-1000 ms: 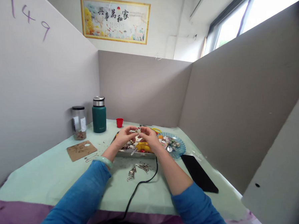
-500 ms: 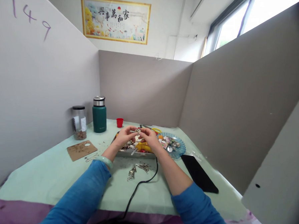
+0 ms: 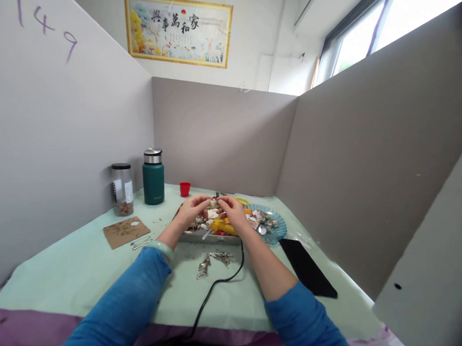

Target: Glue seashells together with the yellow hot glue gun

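My left hand (image 3: pixel 193 211) and my right hand (image 3: pixel 233 211) meet over a shallow metal tray (image 3: pixel 219 239), fingertips pinched close together. A tiny pale piece shows between the fingertips, too small to name. Below the hands, the tray holds a yellow glue gun (image 3: pixel 223 226) and many small shell-like pieces, partly hidden by my fingers. Right of my right hand stands a blue scalloped plate (image 3: pixel 279 234) of small decorations. Nearer me on the table lies a loose pile of silvery metal clips (image 3: pixel 204 268).
A black cord (image 3: pixel 217 282) runs from the tray to the front edge. A black flat slab (image 3: pixel 309 269) lies right; brown cardboard (image 3: pixel 126 234) lies left. A jar (image 3: pixel 122 189), green bottle (image 3: pixel 154 182) and red cup (image 3: pixel 185 189) stand behind. Grey partitions (image 3: pixel 229 132) enclose the table.
My fingertips have drawn slightly apart and shifted around the small piece between them. Both arms stay almost where they were; the things on the table have not moved.
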A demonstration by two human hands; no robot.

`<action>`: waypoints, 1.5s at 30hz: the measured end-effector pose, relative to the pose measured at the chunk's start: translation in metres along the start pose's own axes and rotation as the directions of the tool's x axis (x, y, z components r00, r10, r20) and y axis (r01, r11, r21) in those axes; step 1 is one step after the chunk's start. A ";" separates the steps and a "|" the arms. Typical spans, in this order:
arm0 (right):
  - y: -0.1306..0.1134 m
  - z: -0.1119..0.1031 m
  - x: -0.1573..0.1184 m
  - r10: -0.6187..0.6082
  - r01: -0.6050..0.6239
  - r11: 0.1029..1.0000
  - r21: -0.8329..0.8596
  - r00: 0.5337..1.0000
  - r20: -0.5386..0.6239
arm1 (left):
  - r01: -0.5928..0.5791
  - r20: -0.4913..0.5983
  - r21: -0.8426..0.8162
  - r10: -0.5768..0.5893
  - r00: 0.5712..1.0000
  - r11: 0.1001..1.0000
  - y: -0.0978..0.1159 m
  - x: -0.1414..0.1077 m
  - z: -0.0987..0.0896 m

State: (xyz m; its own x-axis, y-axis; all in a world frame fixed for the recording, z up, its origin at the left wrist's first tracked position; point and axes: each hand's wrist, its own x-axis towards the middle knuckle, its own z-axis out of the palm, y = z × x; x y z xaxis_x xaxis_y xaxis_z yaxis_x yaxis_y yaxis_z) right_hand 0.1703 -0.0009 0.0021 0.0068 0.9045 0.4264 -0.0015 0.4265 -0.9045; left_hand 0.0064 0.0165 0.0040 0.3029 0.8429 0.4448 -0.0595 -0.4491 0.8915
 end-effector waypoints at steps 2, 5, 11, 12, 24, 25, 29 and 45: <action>0.000 -0.001 0.000 -0.005 0.005 1.000 -0.009 1.000 0.000 | 0.010 0.010 0.004 -0.010 1.000 1.000 -0.001 0.000 0.000; 0.000 -0.001 0.000 -0.011 0.011 1.000 -0.029 1.000 0.005 | 0.020 0.017 0.008 -0.020 1.000 1.000 -0.003 0.001 -0.001; 0.002 -0.001 0.000 -0.049 0.051 0.992 -0.114 0.999 0.018 | 0.020 0.052 -0.002 -0.020 0.998 1.000 0.000 0.000 0.000; 0.003 -0.002 0.000 -0.051 0.053 0.991 -0.123 0.999 0.018 | 0.021 0.055 -0.005 -0.020 0.998 1.000 0.000 -0.001 0.001; 0.009 -0.004 0.004 -0.149 0.159 0.948 -0.275 0.987 0.057 | 0.040 0.059 0.016 -0.041 0.997 0.999 -0.003 0.001 0.001; 0.009 -0.005 0.004 -0.154 0.164 0.942 -0.293 0.986 0.059 | 0.043 0.063 0.025 -0.045 0.997 0.999 -0.003 0.001 0.001; 0.011 -0.006 0.005 -0.195 0.214 0.897 -0.387 0.977 0.088 | 0.065 0.078 0.046 -0.069 0.995 0.997 -0.002 0.000 0.002; 0.000 -0.016 0.002 -0.339 0.369 0.589 -0.720 0.921 0.194 | 0.089 0.046 0.147 -0.097 0.994 0.985 -0.003 0.000 0.001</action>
State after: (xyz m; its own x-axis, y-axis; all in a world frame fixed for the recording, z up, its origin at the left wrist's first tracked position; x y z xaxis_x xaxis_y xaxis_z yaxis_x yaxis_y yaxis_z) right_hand 0.1859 0.0011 0.0025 -0.1873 0.6890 0.7001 0.7211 0.5804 -0.3783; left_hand 0.0076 0.0180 0.0012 0.3510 0.8677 0.3519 0.1081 -0.4109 0.9053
